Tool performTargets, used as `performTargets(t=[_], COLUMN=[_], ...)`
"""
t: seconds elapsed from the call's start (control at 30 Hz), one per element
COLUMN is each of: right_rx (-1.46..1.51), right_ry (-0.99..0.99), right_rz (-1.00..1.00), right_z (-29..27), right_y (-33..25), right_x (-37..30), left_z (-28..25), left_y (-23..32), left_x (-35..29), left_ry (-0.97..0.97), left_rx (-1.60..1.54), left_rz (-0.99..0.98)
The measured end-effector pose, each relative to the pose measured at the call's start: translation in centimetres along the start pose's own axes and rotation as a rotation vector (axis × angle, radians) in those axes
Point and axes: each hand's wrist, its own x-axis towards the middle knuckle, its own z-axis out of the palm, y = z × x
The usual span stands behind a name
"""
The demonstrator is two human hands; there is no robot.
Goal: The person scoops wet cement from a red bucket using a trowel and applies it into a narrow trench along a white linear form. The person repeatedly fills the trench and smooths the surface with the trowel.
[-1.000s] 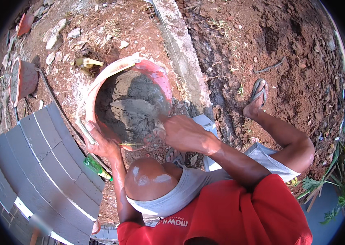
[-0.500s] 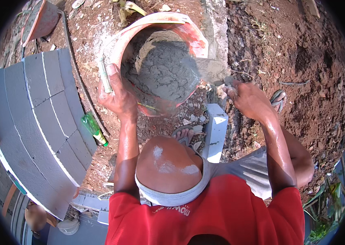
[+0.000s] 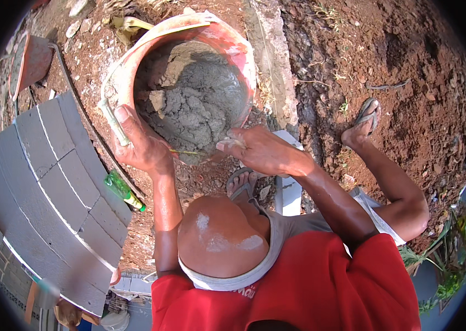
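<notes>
Seemingly tilted toward the person, the bucket has its rim clenched by the left hand.

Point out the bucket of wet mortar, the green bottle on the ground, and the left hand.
bucket (image 3: 244, 52): head view, on the orange rim at the right side.
green bottle (image 3: 120, 186): head view, on the middle of its body.
left hand (image 3: 140, 144): head view, on the back of the hand gripping the bucket's rim.

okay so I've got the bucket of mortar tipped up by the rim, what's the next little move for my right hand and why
Probably reach the right hand into the orange bucket and scoop at the grey mortar. The left hand grips the rim and tilts the opening toward you, the mortar is heaped low inside, and the right hand sits at the lower lip.
</notes>
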Motion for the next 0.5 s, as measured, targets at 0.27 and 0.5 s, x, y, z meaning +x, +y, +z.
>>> performTargets(t=[0.27, 0.5], right_rx=[0.300, 0.293], right_ry=[0.009, 0.320], right_rz=[-0.156, 0.077], right_z=[-2.7, -8.1], right_y=[3.7, 10.0], right_x=[-2.0, -8.5], left_z=[0.9, -0.9], left_y=[1.0, 0.4], left_x=[0.5, 5.6], left_ry=[0.054, 0.110], left_rx=[0.224, 0.393], left_rz=[0.005, -0.130])
